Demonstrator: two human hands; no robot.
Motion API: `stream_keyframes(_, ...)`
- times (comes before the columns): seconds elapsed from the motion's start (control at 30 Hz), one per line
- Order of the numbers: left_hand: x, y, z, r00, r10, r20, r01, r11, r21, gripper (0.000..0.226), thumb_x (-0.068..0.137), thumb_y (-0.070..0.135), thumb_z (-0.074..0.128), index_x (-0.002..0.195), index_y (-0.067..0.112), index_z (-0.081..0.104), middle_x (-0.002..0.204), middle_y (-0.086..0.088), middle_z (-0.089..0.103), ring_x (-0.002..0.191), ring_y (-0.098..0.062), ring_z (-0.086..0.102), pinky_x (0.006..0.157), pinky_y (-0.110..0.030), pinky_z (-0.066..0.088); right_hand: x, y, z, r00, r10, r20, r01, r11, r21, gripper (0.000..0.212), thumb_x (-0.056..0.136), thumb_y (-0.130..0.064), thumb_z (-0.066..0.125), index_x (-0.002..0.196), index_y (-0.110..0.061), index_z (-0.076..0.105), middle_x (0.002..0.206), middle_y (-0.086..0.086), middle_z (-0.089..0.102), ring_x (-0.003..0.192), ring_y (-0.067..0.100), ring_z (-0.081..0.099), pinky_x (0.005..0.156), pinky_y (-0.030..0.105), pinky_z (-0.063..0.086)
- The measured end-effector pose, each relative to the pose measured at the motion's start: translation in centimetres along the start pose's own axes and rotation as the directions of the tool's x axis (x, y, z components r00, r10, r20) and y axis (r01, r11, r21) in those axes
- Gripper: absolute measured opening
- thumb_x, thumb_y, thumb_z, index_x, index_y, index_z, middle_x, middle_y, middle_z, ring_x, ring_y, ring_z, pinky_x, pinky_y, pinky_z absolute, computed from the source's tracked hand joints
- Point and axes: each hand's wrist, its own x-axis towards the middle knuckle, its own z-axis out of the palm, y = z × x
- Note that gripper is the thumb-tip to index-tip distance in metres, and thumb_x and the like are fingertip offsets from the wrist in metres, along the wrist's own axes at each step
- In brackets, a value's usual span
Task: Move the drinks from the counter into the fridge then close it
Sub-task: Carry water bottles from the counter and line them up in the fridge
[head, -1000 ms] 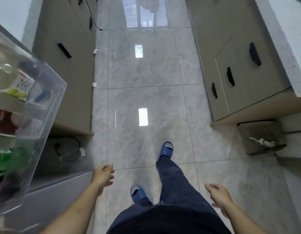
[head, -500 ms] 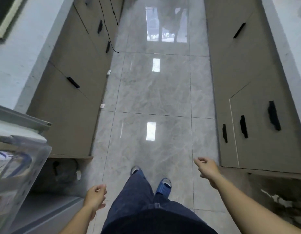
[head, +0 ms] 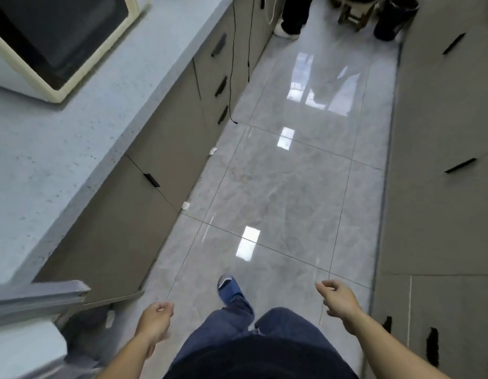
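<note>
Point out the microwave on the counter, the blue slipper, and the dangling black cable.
Microwave [head: 50,31]: head view, on its dark door glass.
Blue slipper [head: 228,289]: head view, on the blue upper behind the toe.
Black cable [head: 231,77]: head view, midway along the hanging run.

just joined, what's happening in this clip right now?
A person in dark blue trousers is walking down a glossy grey tiled floor between two runs of taupe cabinets. The left hand and the right hand both hang loosely curled with nothing in their grip. No drinks are in view. The pale speckled counter on the left carries a cream-framed oven. A grey fridge door edge shows at lower left.
</note>
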Motion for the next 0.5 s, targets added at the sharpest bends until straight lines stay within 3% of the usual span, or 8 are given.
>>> stream_keyframes(0.13, 1.4, 7.7, 0.5, 0.998, 0.044, -0.035, -0.047, 0.993, -0.108, 0.019, 0.096, 0.03, 0.054, 0.092, 0.016, 0.066, 0.098, -0.005, 0.067, 0.081, -0.02, 0.06, 0.058, -0.028, 0.05, 3.8, -5.8, -0.5, 0.999, -0.002, 0.05, 0.006, 0.996, -0.092, 0.034, 0.094, -0.037, 0.064, 0.116, -0.011, 0.059, 0.097, 0.006, 0.063, 0.08, 0.023, 0.057, 0.064, 0.033, 0.049)
stream_keyframes(0.27, 2.3, 12.7, 1.0, 0.996, 0.042, -0.075, -0.059, 0.967, -0.249, 0.019, 0.096, 0.031, 0.053, 0.098, 0.018, 0.066, 0.101, -0.005, 0.066, 0.083, -0.018, 0.061, 0.059, -0.028, 0.052, 7.9, -11.3, -0.6, 0.993, -0.011, 0.116, 0.036, 0.975, -0.217, 0.03, 0.093, -0.033, 0.065, 0.107, -0.007, 0.063, 0.081, 0.005, 0.058, 0.066, 0.021, 0.048, 0.055, 0.028, 0.041)
stream_keyframes(0.4, 2.0, 15.4, 1.3, 0.989, -0.026, -0.148, -0.028, 0.936, -0.35, 0.02, 0.098, 0.034, 0.053, 0.108, 0.019, 0.063, 0.106, -0.005, 0.065, 0.09, -0.019, 0.062, 0.061, -0.027, 0.052, 12.7, -17.4, -0.7, 0.98, -0.031, 0.194, 0.103, 0.923, -0.372, 0.027, 0.094, -0.031, 0.064, 0.094, -0.004, 0.063, 0.067, 0.003, 0.052, 0.059, 0.02, 0.044, 0.051, 0.025, 0.038)
stream_keyframes(0.5, 0.5, 16.3, 1.5, 0.964, -0.127, -0.234, 0.018, 0.908, -0.418, 0.025, 0.099, 0.034, 0.051, 0.113, 0.015, 0.061, 0.109, -0.005, 0.063, 0.091, -0.018, 0.062, 0.06, -0.025, 0.052, 15.5, -23.5, -0.1, 0.965, -0.075, 0.253, 0.189, 0.864, -0.466, 0.029, 0.093, -0.033, 0.065, 0.102, -0.006, 0.065, 0.066, 0.0, 0.05, 0.061, 0.02, 0.047, 0.054, 0.025, 0.042)
